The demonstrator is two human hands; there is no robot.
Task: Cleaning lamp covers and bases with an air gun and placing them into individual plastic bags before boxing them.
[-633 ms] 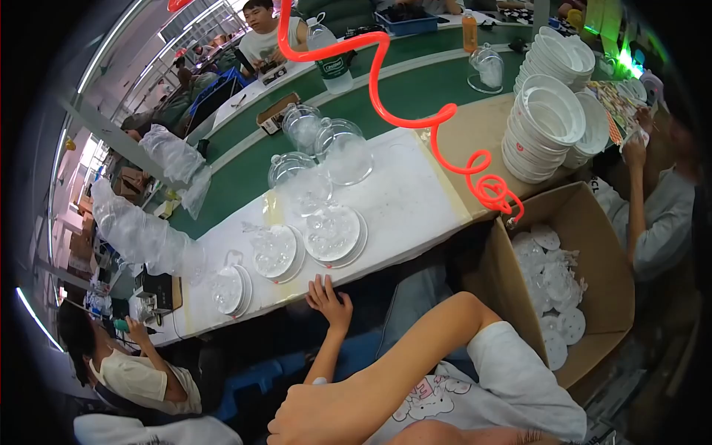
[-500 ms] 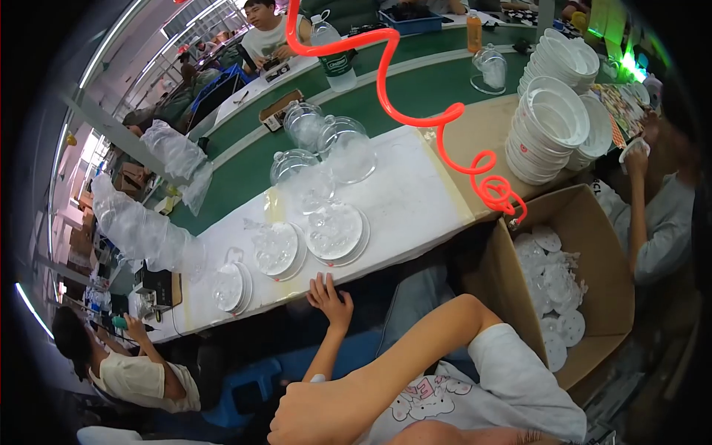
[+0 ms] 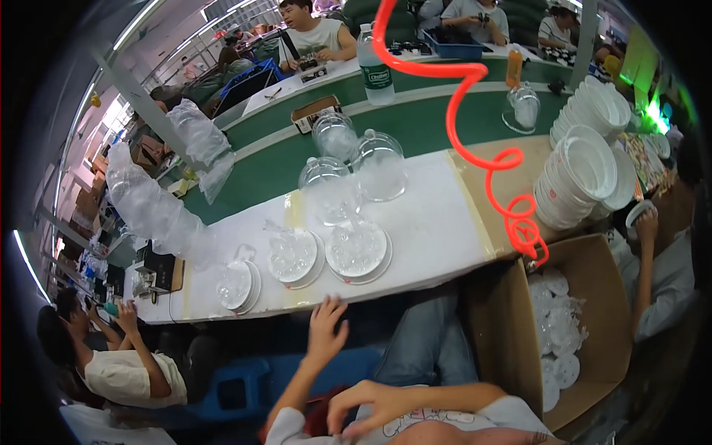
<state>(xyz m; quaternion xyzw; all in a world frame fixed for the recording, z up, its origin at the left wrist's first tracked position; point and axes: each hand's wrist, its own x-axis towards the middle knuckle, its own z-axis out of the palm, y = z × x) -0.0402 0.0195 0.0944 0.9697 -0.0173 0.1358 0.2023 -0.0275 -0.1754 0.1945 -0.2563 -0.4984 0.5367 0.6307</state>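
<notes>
My left hand (image 3: 325, 331) is raised at the table's near edge, palm bare and fingers apart. In front of my body my right hand (image 3: 371, 406) hangs with loosely spread fingers, holding nothing. Beyond my left hand, three white round bases topped with clear plastic pieces stand in a row: a left base (image 3: 234, 286), a middle base (image 3: 293, 258) and a right base (image 3: 357, 251). Behind them are clear domes with white fluffy filling: a left dome (image 3: 323, 172), a far dome (image 3: 335, 135) and a right dome (image 3: 380, 167).
A cardboard box (image 3: 512, 326) with white discs stands at my right, below stacked white tubs (image 3: 575, 182). A red coiled hose (image 3: 463, 100) hangs over the table. Nested clear covers (image 3: 152, 208) lie at left. Co-workers sit at both sides and across the green belt (image 3: 437, 111).
The view has shifted, so the table sits lower and further right in places. My right arm has drawn back toward my body, and its hand has opened out. My left hand stays near the table edge.
</notes>
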